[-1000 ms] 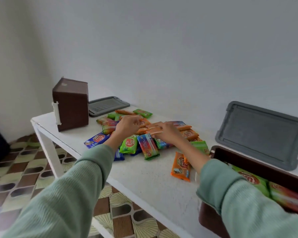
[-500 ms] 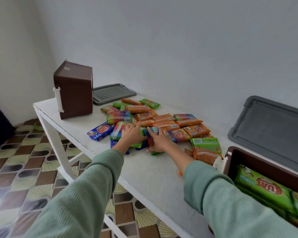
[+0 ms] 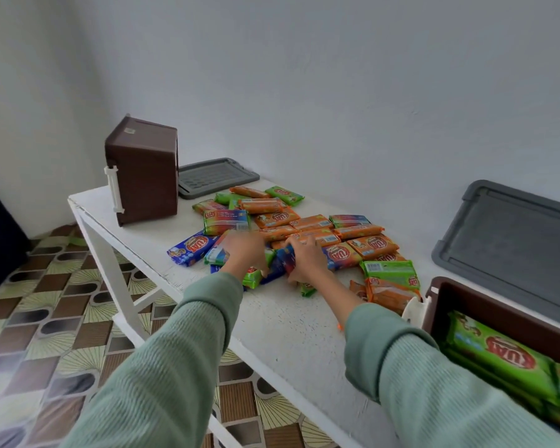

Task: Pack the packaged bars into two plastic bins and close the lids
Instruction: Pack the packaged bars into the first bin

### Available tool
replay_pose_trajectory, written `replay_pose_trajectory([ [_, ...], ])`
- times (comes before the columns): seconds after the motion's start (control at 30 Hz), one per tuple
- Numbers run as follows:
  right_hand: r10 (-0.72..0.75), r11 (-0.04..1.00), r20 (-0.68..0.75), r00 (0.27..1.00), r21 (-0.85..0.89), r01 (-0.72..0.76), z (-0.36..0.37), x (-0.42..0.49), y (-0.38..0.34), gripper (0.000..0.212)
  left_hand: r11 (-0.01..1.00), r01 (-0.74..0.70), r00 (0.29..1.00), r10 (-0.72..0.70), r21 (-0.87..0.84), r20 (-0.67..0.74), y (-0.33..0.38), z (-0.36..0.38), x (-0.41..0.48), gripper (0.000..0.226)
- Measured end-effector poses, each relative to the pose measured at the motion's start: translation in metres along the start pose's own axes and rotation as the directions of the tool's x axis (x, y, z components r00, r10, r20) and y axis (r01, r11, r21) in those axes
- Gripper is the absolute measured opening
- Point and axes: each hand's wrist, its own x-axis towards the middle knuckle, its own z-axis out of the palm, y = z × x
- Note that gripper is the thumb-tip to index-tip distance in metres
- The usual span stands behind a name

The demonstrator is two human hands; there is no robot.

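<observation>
**Work surface.** A white table stands against a pale wall above a patterned tile floor.

**Bars.** The loose pile of bars lies in the middle of the table, in orange, green and blue wrappers. Many packets overlap. One blue bar lies at the left edge of the pile. A green bar lies at the right edge, on top of orange ones.

**Bins.** The left bin is brown and stands tipped up on one side at the far left corner, with a white latch on the edge facing the camera. The small lid is grey and lies flat just behind it. The right bin is brown and open, and sits at the near right with its own white clip beside the pile. Green packed bars lie in rows inside it. The large lid is grey and lies behind this bin, apart from it.

**Hands.** Both arms wear green ribbed sleeves and reach over the near side of the pile.
- The left hand is blurred, with its fingers bent down onto the packets. Whether it grips one cannot be determined.
- The right hand is just beside the left. Its fingers lie over and its thumb under a dark blue bar, gripping it at table level.
</observation>
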Motion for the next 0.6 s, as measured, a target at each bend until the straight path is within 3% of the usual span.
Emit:
replay_pose_trajectory([
  [0.1, 0.009, 0.993, -0.067, 0.998, 0.12, -0.001, -0.003, 0.001, 0.002, 0.058, 0.998, -0.057, 0.998, 0.057, -0.033, -0.013, 0.004, 0.003, -0.003, 0.087],
  [0.2, 0.027, 0.976, -0.138, 0.99, 0.217, 0.004, -0.013, 0.002, 0.0, 0.064, 0.983, -0.159, 0.981, 0.147, -0.092, -0.13, 0.003, 0.009, -0.004, 0.075],
  [0.4, 0.032, 0.979, -0.166, 0.986, 0.203, 0.002, -0.075, -0.015, 0.01, 0.074, 0.933, -0.282, 0.941, 0.225, -0.222, -0.251, 0.018, -0.022, -0.012, 0.071],
  [0.6, 0.178, 0.972, -0.144, 0.974, 0.182, -0.151, -0.142, -0.078, 0.067, 0.085, 0.804, -0.573, 0.786, 0.483, -0.158, -0.385, 0.077, -0.075, -0.041, 0.069],
])
